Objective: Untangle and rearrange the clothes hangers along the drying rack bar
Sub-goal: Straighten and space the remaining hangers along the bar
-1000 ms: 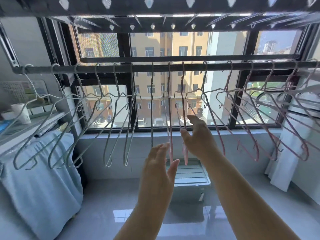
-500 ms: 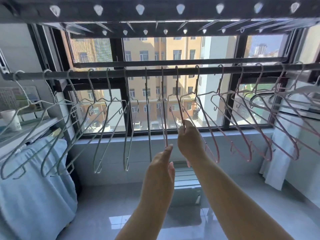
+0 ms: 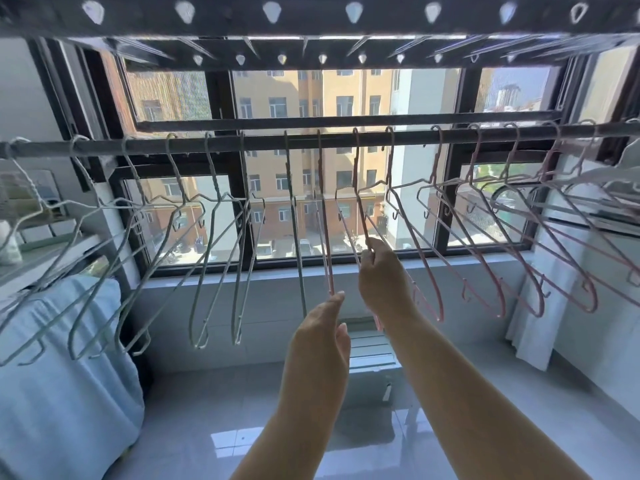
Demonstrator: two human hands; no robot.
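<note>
A dark drying rack bar point(image 3: 270, 142) runs across the window at head height. Several pale green hangers point(image 3: 207, 237) hang along its left half and several pink hangers point(image 3: 485, 258) along its right half. In the middle, my right hand point(image 3: 379, 275) pinches the wire side of one pink hanger point(image 3: 360, 202) between thumb and fingers. Just to its left my left hand point(image 3: 320, 337) is raised with fingers together, its fingertips touching the bottom end of another pink hanger point(image 3: 327, 251) that hangs edge-on. It holds nothing.
A perforated rack frame point(image 3: 311, 15) spans overhead. A light blue cloth point(image 3: 62, 358) covers something at the lower left, below a shelf. A white curtain point(image 3: 540, 317) hangs at the right. A low white crate point(image 3: 372, 344) stands under the window on the glossy tiled floor.
My right hand rose and closed on the pink hanger's wire. My left hand lifted up to the bottom tip of the neighbouring hanger. The view tilted upward slightly.
</note>
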